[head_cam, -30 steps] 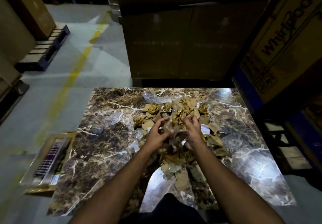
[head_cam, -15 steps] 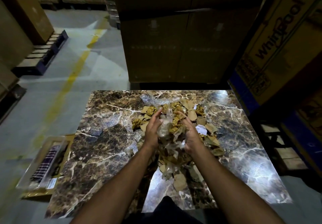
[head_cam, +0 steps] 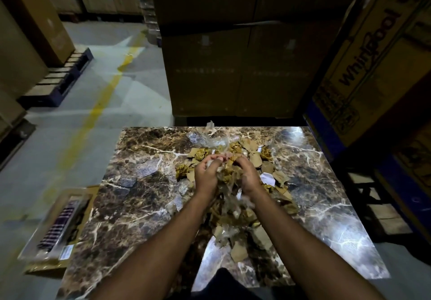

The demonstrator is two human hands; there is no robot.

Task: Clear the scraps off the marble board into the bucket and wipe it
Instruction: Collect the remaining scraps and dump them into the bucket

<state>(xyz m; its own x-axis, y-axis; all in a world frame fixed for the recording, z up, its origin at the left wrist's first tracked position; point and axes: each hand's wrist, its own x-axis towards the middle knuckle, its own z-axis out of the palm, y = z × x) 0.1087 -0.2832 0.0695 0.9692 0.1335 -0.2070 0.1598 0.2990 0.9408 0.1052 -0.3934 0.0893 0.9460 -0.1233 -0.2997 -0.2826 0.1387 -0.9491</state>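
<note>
A brown, white-veined marble board (head_cam: 140,197) lies in front of me. Scraps of brown cardboard, crumpled paper and clear plastic film (head_cam: 254,159) are piled across its middle. My left hand (head_cam: 206,174) and my right hand (head_cam: 248,174) face each other above the pile, fingers curled round a bunch of scraps (head_cam: 229,176) held between them. Loose film and paper hang down from the bunch between my wrists. More cardboard pieces (head_cam: 240,250) lie near the board's front edge. No bucket is in view.
Tall cardboard boxes (head_cam: 233,66) stand just behind the board, and a printed appliance carton (head_cam: 363,66) leans at the right. A clear plastic tray on cardboard (head_cam: 58,225) sits on the floor at the left. Pallets (head_cam: 58,80) line the far-left aisle.
Both hands have drawn together around the scraps and lifted the bunch up off the pile; loose pieces now dangle beneath it.
</note>
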